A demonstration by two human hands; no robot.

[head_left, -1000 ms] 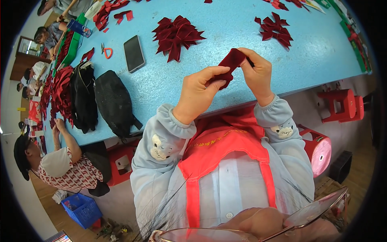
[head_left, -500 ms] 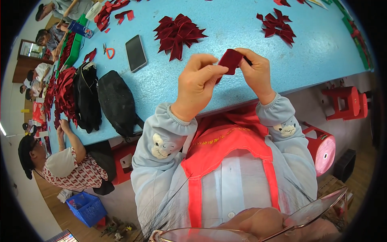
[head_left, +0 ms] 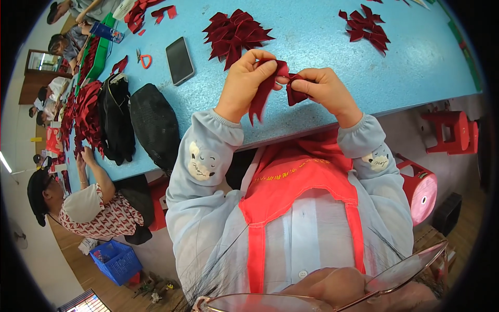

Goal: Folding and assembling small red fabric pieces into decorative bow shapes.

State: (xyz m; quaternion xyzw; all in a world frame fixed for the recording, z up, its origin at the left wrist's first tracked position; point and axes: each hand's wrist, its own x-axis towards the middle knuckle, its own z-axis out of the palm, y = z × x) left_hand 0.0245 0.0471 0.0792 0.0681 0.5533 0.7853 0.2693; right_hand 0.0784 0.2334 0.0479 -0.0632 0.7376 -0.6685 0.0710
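Observation:
Over the table's near edge, both my hands are closed on one dark red velvet ribbon (head_left: 262,96). My left hand (head_left: 245,80) pinches it between thumb and fingers, and a loose tail hangs down below that hand. My right hand (head_left: 326,89) grips a folded, looped part of the ribbon between thumb and forefinger. The fingertips of the two hands nearly meet around the middle of the ribbon, which they partly hide. Just beyond my left hand lies a pile of dark red velvet bows (head_left: 235,35). A smaller group of bows (head_left: 365,28) lies farther right.
On the blue table (head_left: 410,67) are a phone (head_left: 180,61), orange-handled scissors (head_left: 144,59), two black bags (head_left: 154,122) (head_left: 115,119) and heaped red ribbon (head_left: 89,112). A person (head_left: 101,208) works at the left. Red stools (head_left: 449,132) stand at the right.
My hands have drawn slightly apart and lower. The ribbon, held as a flat loop before, now shows a hanging tail at my left hand and a gathered fold at my right.

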